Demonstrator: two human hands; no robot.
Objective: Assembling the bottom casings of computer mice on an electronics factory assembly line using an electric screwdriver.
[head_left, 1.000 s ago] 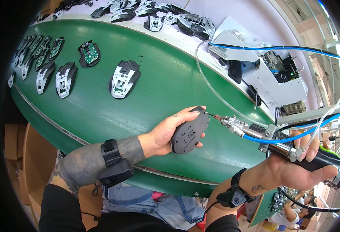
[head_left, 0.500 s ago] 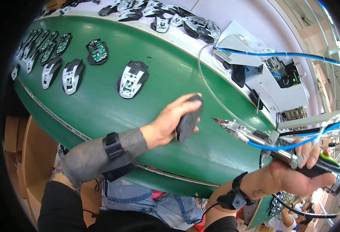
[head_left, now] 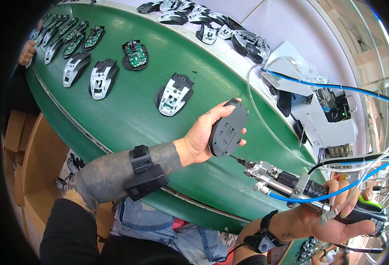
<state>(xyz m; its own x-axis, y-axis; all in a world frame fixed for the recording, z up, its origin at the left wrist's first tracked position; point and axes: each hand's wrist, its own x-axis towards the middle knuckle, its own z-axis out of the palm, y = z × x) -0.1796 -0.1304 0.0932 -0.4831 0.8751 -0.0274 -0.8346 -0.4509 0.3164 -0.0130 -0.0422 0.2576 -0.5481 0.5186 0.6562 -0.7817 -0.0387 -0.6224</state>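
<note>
My left hand point(head_left: 202, 136) grips a black computer mouse point(head_left: 228, 128) with its underside turned up, showing screw holes and recesses. My right hand point(head_left: 331, 216) is wrapped round an electric screwdriver point(head_left: 300, 187), black and metal with a green patch at the rear. The driver's thin tip point(head_left: 232, 155) is at the lower end of the mouse; whether it touches cannot be made out. Beyond my left hand a half-assembled mouse point(head_left: 173, 98), grey and white with a green board inside, lies on the green belt point(head_left: 128, 115).
Farther left are an open mouse base with circuit board point(head_left: 135, 55) and white-grey mouse shells point(head_left: 104, 79) in rows. Mouse parts point(head_left: 207, 34) crowd the back ledge. A white machine point(head_left: 322, 110) stands at right, with a blue air hose point(head_left: 336, 194). Another person's hand point(head_left: 27, 53) shows far left.
My left hand has turned the mouse so its underside faces up. The screwdriver has come leftward until its tip is at the mouse's lower end. Another person's hand has appeared far left.
</note>
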